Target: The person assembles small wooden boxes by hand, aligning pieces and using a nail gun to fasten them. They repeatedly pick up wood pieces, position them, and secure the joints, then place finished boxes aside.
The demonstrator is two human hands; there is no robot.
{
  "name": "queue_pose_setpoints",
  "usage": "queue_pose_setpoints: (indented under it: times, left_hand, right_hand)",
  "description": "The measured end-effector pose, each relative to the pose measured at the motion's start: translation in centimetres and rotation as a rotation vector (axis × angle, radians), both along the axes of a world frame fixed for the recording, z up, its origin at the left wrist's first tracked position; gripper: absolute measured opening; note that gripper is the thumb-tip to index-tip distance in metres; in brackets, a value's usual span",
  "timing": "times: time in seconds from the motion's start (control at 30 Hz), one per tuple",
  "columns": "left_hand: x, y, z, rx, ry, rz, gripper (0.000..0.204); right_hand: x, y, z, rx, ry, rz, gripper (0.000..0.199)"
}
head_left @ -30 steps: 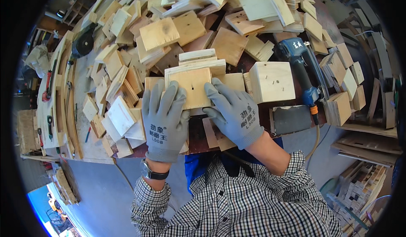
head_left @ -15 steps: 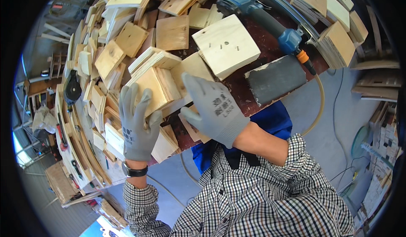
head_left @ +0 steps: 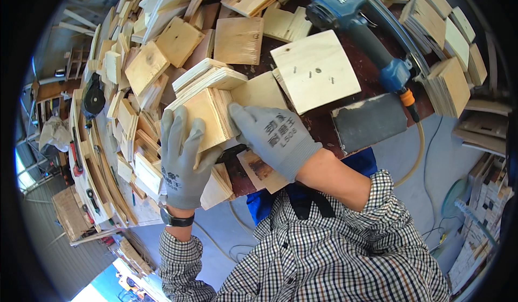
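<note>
Between my two grey-gloved hands stands a stack of plywood squares (head_left: pixel 204 117), its layered edges facing right. My left hand (head_left: pixel 186 164) lies along the left side of the stack, with the thumb low across its near face. The fingertips of my right hand (head_left: pixel 276 139) press on the right side; its thumb is hidden. More plywood pieces (head_left: pixel 213 81) lean right behind the stack. To the right of it, a pale plywood square (head_left: pixel 315 71) with several small marks lies on top of another piece. A flat plywood piece (head_left: pixel 261 91) is just beyond my right hand.
A blue nail gun (head_left: pixel 372 38) with an orange hose fitting lies at the back right, beside a dark grey block (head_left: pixel 369 123). Loose plywood squares (head_left: pixel 237 39) heap across the far side. A black-cased tool (head_left: pixel 94 98) sits at the left.
My right hand has come in from apart, its fingers drawn together, to touch the stack's right side. My left hand stays at the left side. The whole view has shifted slightly.
</note>
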State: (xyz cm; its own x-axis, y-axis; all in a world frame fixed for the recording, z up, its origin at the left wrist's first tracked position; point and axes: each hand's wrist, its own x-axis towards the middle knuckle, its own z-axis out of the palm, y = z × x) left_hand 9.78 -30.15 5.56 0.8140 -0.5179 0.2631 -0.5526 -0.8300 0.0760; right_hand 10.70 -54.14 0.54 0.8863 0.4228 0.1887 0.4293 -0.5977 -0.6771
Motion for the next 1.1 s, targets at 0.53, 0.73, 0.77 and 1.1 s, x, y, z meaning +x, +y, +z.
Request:
queue_pose_setpoints:
  times: [0.53, 0.73, 0.77, 1.1]
  left_hand:
    - [0.2, -0.7, 0.9, -0.029, 0.064, 0.046, 0.062]
    - [0.2, -0.7, 0.4, -0.054, 0.033, 0.078, 0.058]
    - [0.3, -0.7, 0.5, -0.051, 0.025, 0.079, 0.058]
    - [0.5, -0.2, 1.0, -0.225, 0.085, 0.058, 0.059]
  right_hand:
    - [0.9, -0.2, 1.0, 0.045, 0.269, -0.018, 0.066]
    - [1.1, 0.6, 1.7, 0.008, 0.221, -0.056, 0.073]
    - [0.8, 0.6, 1.9, -0.004, 0.22, -0.061, 0.073]
    - [1.0, 0.5, 2.4, 0.037, 0.314, -0.076, 0.081]
